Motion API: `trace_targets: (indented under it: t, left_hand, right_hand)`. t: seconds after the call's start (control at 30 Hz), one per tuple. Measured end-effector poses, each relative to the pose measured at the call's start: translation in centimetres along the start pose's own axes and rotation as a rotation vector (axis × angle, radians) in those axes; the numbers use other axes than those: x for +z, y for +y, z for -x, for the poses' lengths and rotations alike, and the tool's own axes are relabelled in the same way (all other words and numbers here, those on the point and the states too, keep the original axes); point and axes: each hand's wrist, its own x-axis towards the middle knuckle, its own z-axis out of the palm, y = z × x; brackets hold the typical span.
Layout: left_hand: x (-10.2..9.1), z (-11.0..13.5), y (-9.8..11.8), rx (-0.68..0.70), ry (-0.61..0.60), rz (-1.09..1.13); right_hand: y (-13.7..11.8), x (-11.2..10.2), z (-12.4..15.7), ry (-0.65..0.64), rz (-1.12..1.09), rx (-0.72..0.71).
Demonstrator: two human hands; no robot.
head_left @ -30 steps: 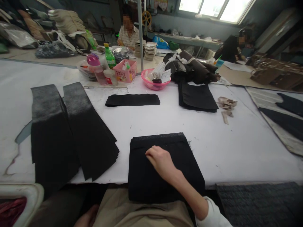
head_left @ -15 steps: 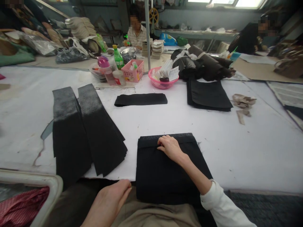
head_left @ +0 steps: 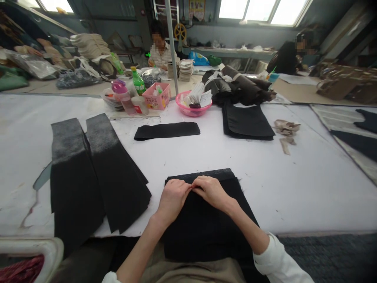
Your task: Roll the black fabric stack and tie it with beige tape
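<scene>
A stack of black fabric panels (head_left: 209,236) lies in front of me, its near end hanging over the table edge at my lap. Both hands are at its far end, fingertips meeting. My left hand (head_left: 176,196) pinches the top panel near its far edge, fingers closed. Close beside it, my right hand (head_left: 211,192) is closed on the same fabric, thumb and fingers together. Beyond the hands, a strip of greyer fabric (head_left: 219,173) shows along the far edge. What exactly sits between the fingertips is too small to see.
Long black fabric strips (head_left: 118,177) lie left of the stack. Farther back are a folded black band (head_left: 167,130), dark panels (head_left: 247,122), beige scraps (head_left: 286,131) and a pink basin (head_left: 194,109). A white-rimmed tub (head_left: 54,249) stands at lower left. Several people work beyond.
My left hand has moved up from the table's near edge to the panel's far edge, meeting my right hand. The camera view has tilted up and turned slightly right.
</scene>
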Motion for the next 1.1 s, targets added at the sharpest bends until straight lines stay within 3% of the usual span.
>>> trace_targets:
  t: [0.2,0.33,0.6,0.87,1.1]
  left_hand:
    - [-0.9,0.6,-0.6,-0.071,-0.055,0.203]
    - [-1.5,1.5,-1.1,-0.115,-0.05,0.216]
    - [-2.2,3.1,-2.3,-0.216,-0.111,0.262]
    - [-2.0,3.9,-3.2,-0.316,-0.189,0.272]
    - [-1.3,4.2,-3.2,-0.413,-0.202,0.129]
  right_hand:
    - [0.0,-1.2,0.9,0.04,-0.062,0.013]
    - [0.9,-2.2,1.8,0.011,-0.061,0.035]
    - [5.6,-4.1,5.1,-0.016,0.069,0.189]
    - [9.2,-6.4,8.5,0.04,0.098,0.339]
    - [11.5,-6.1,9.0,0.045,0.135,0.478]
